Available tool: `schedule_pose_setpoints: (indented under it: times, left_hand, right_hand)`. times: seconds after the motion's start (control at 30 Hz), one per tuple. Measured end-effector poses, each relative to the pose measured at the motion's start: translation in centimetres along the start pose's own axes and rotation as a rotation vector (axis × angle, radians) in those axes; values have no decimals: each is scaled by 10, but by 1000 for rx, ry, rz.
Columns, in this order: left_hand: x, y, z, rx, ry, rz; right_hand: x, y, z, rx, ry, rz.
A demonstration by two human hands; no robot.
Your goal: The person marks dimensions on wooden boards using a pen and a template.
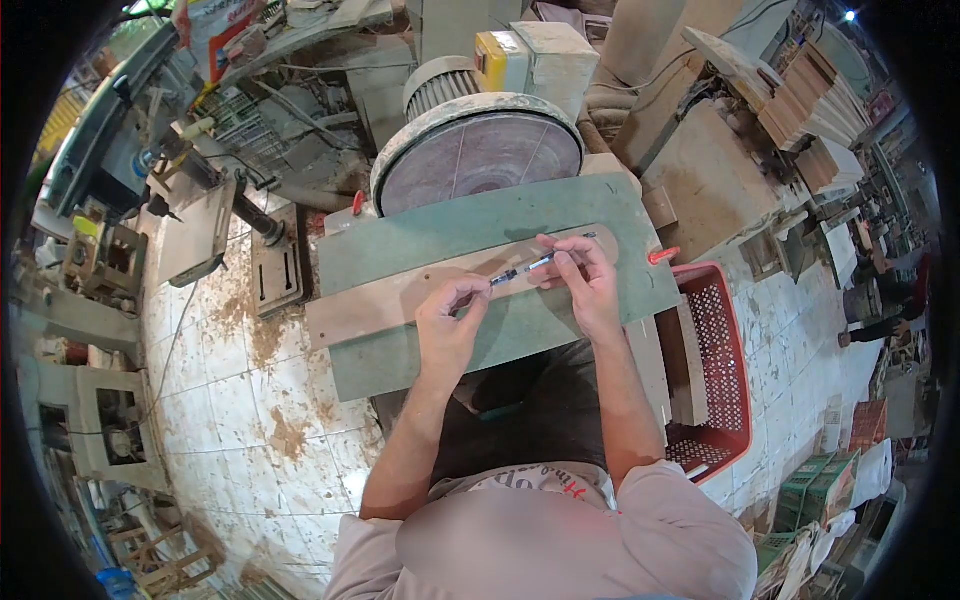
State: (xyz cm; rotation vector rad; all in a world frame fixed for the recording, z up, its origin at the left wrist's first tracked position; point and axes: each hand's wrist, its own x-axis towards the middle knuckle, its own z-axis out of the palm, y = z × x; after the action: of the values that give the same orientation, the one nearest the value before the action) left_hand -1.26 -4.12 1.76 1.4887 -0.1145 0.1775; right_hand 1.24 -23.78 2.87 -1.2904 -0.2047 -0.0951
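Note:
A slim dark pen (515,272) with a pale section slants between my two hands, above the work table. My left hand (450,315) pinches its lower left end between thumb and fingertips. At the upper right, the fingers of my right hand (585,278) close around the other part, and a short dark end shows beyond them. Beneath both hands lies a long tan board (375,310) with a rounded right end and small dark holes. It rests at a slant on a green tabletop sheet (390,366).
A large disc sander (480,160) stands just behind the green sheet. Red clamp handles (662,256) sit at its edges. On the right is a red perforated basket (738,370) with curved wooden pieces. A drill press table (200,235) stands at left. Stacked boards (810,95) lie far right.

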Motion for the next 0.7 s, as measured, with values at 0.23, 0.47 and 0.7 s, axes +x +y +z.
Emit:
schedule_pose_setpoints:
  times: [0.23,0.47,0.7]
  left_hand:
    - [0,0,0,16,10,23]
    - [0,1,0,25,50,27]
    - [0,3,1,27,134,78]
  right_hand:
    - [0,-1,0,35,-18,8]
    - [1,0,-3,31,-68,23]
    - [-1,-2,5,-103,-99,59]
